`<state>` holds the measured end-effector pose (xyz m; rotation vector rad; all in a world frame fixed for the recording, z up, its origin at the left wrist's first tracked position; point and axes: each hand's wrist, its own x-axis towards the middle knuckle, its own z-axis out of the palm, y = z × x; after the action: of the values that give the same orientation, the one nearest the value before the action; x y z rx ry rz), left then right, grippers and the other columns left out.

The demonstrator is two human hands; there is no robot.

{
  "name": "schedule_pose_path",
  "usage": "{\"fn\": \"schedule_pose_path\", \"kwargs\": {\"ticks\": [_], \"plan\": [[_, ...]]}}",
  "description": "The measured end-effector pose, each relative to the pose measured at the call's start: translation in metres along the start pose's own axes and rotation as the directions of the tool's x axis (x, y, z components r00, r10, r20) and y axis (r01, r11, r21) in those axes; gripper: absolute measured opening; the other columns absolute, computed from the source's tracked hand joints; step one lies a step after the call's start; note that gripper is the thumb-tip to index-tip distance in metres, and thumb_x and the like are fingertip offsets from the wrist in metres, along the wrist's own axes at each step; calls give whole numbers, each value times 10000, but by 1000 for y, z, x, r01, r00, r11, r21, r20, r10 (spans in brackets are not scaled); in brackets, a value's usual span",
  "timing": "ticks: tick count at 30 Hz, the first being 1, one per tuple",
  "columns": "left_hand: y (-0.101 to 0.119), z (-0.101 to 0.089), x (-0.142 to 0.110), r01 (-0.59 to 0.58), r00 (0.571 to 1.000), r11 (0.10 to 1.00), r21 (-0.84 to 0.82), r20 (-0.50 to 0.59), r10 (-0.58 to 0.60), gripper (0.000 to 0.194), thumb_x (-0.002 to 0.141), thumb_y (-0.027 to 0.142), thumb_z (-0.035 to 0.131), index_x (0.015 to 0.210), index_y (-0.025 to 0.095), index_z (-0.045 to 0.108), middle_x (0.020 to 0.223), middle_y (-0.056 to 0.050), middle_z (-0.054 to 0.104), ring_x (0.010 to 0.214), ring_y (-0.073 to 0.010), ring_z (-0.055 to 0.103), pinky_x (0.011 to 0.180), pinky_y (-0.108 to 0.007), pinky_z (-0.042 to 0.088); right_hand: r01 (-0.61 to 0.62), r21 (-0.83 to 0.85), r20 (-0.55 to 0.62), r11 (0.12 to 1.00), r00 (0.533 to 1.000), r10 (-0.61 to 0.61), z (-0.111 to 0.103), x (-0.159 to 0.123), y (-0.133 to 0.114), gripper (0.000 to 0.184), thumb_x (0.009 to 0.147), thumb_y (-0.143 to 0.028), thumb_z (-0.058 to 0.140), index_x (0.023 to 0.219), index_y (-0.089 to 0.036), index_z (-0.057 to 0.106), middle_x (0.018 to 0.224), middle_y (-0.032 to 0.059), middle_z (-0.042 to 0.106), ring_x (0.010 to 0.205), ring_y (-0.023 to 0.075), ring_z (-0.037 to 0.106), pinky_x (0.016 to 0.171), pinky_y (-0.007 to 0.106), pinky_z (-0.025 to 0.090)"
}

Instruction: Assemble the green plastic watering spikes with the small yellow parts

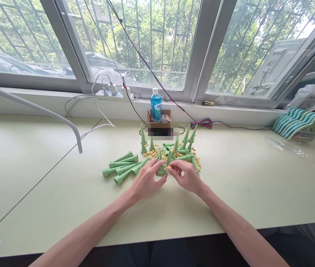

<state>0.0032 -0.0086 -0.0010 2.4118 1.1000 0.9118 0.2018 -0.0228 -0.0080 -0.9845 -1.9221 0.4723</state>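
My left hand (149,178) is closed around the base of a green plastic spike (161,168) that points upward just above the table. In my right hand (185,176) a small yellow plastic piece (168,167) is pinched between thumb and forefinger, at the right side of that spike's base; whether it sits inside the spike I cannot tell. Behind my hands lies a heap of similar yellow pieces (198,161), with several green spikes (185,138) standing or lying among them. To the left of my left hand, more green spikes (124,168) lie in a loose pile.
A blue bottle (156,105) stands in a small cardboard box (166,118) at the back. A power strip (110,93) with cables sits on the sill. Teal hangers (296,124) lie at the far right. A white bent tube (63,115) crosses the left side.
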Motion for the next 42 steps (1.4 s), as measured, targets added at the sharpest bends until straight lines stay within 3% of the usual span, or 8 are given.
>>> {"fn": "schedule_pose_path", "kwargs": {"ticks": [19,31,34,38,42], "plan": [[-3,4,0,-35,999,999,-10,-22,35,321,887,205,571,1207,235,570,973,-30,581,662,-116,536,628,-251,500,-58,-51,33,997,998,60,1,0,1,309,1003,-385,506,800,-178,610,623,0,551,533,122,435,529,255,376],[-3,4,-1,-62,998,998,-28,-18,62,338,884,196,568,1220,231,568,960,-26,559,645,-108,511,616,-250,498,-45,-95,47,994,998,50,2,1,4,445,1034,-383,420,632,-195,441,553,-30,432,497,107,356,507,255,292],[-3,4,-1,-55,998,998,-27,-22,55,333,888,193,565,1219,227,568,962,-24,558,640,-105,507,613,-248,497,-65,-94,54,993,996,71,2,0,4,412,1031,-391,428,681,-190,508,556,-33,449,496,107,374,515,250,307],[-4,4,0,-58,998,998,-28,-28,58,329,883,184,568,1209,226,572,950,-18,553,644,-105,507,617,-246,495,-99,-85,62,991,993,104,1,-1,1,257,987,-410,528,936,-175,620,574,-45,490,496,108,416,536,241,353],[-5,5,-1,-59,998,998,-27,-26,59,356,869,167,573,1218,233,572,949,-20,551,669,-114,519,616,-245,492,-87,-77,93,993,991,94,2,-2,1,256,988,-401,516,907,-176,608,573,-44,479,493,109,400,535,245,349]]}}
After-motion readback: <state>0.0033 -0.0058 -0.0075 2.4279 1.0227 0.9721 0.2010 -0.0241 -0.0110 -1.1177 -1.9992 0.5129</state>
